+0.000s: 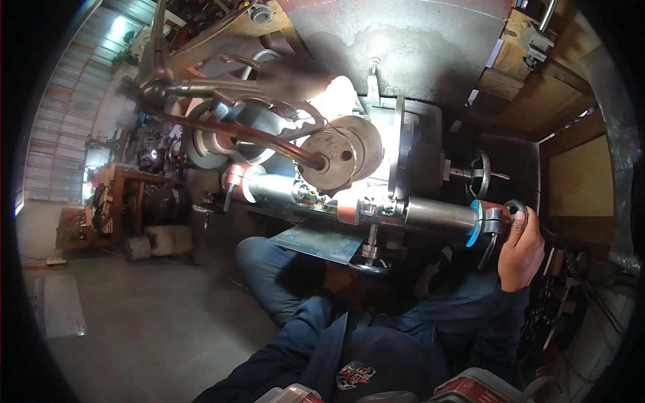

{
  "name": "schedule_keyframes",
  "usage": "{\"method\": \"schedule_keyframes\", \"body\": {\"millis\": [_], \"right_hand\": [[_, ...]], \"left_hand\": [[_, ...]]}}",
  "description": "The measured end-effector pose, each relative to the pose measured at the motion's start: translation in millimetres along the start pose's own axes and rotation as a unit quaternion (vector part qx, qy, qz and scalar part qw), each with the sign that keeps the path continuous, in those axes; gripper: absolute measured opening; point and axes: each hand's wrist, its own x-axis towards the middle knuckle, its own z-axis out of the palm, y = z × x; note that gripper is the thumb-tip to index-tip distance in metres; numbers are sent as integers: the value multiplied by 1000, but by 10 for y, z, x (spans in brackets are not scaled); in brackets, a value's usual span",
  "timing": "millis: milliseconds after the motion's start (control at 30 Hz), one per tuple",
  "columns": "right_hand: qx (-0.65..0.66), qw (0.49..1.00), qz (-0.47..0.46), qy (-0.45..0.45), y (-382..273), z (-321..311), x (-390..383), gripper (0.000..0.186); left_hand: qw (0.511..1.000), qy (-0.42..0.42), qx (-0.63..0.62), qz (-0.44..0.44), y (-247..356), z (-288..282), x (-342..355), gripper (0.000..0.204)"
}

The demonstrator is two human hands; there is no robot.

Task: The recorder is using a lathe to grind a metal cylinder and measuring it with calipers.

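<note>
My right hand (pixel 523 254) is wrapped round a small black handwheel (pixel 514 207) at the right end of a long metal spindle assembly. Beside it sits a red clamp (pixel 496 216) with a lever and a blue ring (pixel 476 225), then a bare steel cylinder (pixel 440 213). Another red clamp (pixel 234 180) marks the left end of the assembly. My left sleeve (pixel 306 319) reaches toward the shadow below a flat metal plate (pixel 322 240). In that shadow the left hand and its fingers cannot be made out.
A round metal work lamp (pixel 332 158) on a copper-coloured arm (pixel 248 138) hangs over the machine, lighting it brightly. Behind it stands a thin upright disc (pixel 401 144). A chrome handwheel (pixel 371 267) sits below, near my knees; another handwheel (pixel 481 173) is at right.
</note>
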Motion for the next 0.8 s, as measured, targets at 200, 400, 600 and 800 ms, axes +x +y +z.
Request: {"method": "schedule_keyframes", "body": {"millis": [200,400,600,800], "right_hand": [[-8,989,-90,116,125,-41,-76,37],[-61,993,-77,64,32,23,-42,35],[-71,994,-73,47,43,33,83,31],[-84,994,-67,31,45,28,81,31]], "left_hand": [[976,164,38,-137,494,-345,218,27],[973,163,61,-149,402,-556,303,27],[969,177,83,-150,207,-791,361,27],[965,192,99,-148,-8,-1006,372,28]]}}
